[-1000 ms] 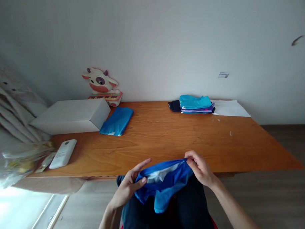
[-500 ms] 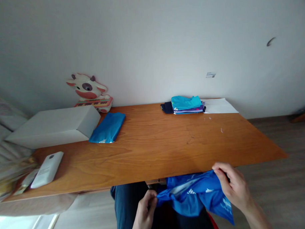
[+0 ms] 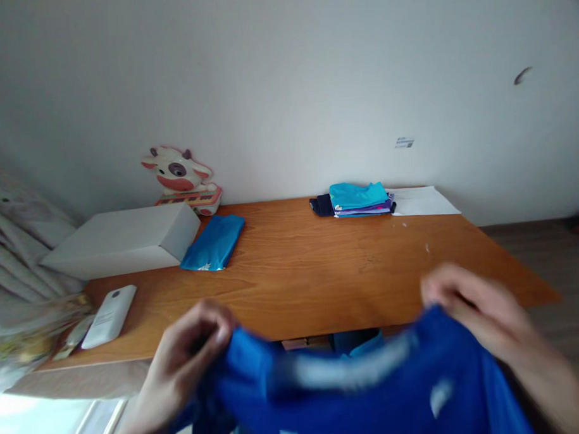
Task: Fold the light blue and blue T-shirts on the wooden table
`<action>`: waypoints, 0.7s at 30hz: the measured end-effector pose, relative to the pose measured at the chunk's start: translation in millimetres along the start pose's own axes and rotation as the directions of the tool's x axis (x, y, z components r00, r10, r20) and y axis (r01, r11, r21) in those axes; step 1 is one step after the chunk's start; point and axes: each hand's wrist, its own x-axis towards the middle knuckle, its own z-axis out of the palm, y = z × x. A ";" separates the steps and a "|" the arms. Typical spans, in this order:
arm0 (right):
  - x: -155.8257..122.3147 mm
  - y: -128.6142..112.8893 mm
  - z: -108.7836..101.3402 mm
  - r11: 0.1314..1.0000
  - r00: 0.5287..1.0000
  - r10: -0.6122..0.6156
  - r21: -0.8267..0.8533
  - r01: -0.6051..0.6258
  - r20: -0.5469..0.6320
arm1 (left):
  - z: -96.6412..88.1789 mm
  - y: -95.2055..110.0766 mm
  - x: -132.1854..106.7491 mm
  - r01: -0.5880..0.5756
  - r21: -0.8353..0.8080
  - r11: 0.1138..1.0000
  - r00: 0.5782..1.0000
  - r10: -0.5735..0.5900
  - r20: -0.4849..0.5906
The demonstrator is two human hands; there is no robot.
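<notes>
A blue jersey [image 3: 372,398] with white marks is stretched between my two hands, just in front of the table's near edge. My left hand [image 3: 185,360] pinches it at one shoulder, and my right hand [image 3: 483,318] grips the other shoulder. The neckline, with a pale band inside, runs between them. Motion blurs the cloth and the right hand. The jersey's lower part falls outside the view.
On the wooden table [image 3: 291,267] lie a folded blue garment [image 3: 214,242], a stack of folded clothes [image 3: 360,199] and a white sheet [image 3: 424,201]. A white box [image 3: 124,242], a cow toy keyboard [image 3: 184,179] and a white device [image 3: 109,316] stand or lie at left.
Both hands have raised the blue jersey from my lap and moved farther apart, spreading it by the shoulders. The view has shifted slightly to the left.
</notes>
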 end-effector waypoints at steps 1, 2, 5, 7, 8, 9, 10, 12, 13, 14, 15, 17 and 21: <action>30.4 5.0 5.0 0.997 0.999 -0.013 -0.076 0.009 -0.041 | 0.0 9.1 35.9 -0.058 0.108 0.992 0.996 0.065 -0.066; 57.6 9.3 9.8 0.983 0.996 -0.033 -0.180 0.018 -0.084 | 1.7 16.7 69.2 -0.108 0.240 0.965 0.984 0.138 -0.112; 97.7 13.6 23.6 0.893 0.993 -0.100 -0.445 0.064 -0.058 | 15.4 26.9 125.9 -0.264 0.462 0.847 0.943 0.328 -0.062; 83.4 12.6 36.3 0.885 0.991 -0.080 -0.450 0.119 0.104 | 32.2 17.9 116.9 -0.305 0.398 0.865 0.933 0.355 -0.057; 66.9 13.4 45.5 0.903 0.981 -0.059 -0.408 0.132 0.187 | 43.4 7.1 100.1 -0.284 0.321 0.903 0.941 0.327 -0.087; 46.3 16.3 56.7 0.928 0.969 -0.042 -0.350 0.128 0.244 | 56.7 -8.1 77.3 -0.236 0.229 0.944 0.955 0.270 -0.126; 23.5 22.1 69.9 0.949 0.958 -0.017 -0.296 0.105 0.287 | 71.8 -27.3 50.4 -0.155 0.138 0.978 0.969 0.178 -0.171; -24.1 42.9 99.7 0.975 0.948 0.045 -0.219 0.027 0.315 | 106.5 -73.1 -9.1 0.062 -0.077 0.995 0.940 -0.084 -0.329; -47.5 57.2 114.6 0.982 0.951 0.078 -0.187 -0.022 0.298 | 124.9 -96.6 -38.9 0.169 -0.221 0.960 0.876 -0.250 -0.412; -70.3 73.2 128.3 0.984 0.956 0.128 -0.155 -0.089 0.264 | 143.1 -118.2 -67.2 0.261 -0.366 0.893 0.784 -0.417 -0.459; -92.3 89.9 140.4 0.980 0.955 0.186 -0.118 -0.162 0.230 | 160.4 -136.6 -92.9 0.320 -0.514 0.796 0.713 -0.560 -0.423; -133.0 122.6 158.5 0.944 0.942 0.331 -0.013 -0.330 0.062 | 189.2 -160.8 -133.5 0.338 -0.734 0.590 0.616 -0.728 -0.301; -194.8 176.5 176.7 0.735 0.642 0.678 0.291 -0.613 -0.359 | 215.2 -173.2 -160.4 0.414 -0.735 0.538 0.673 -0.724 -0.151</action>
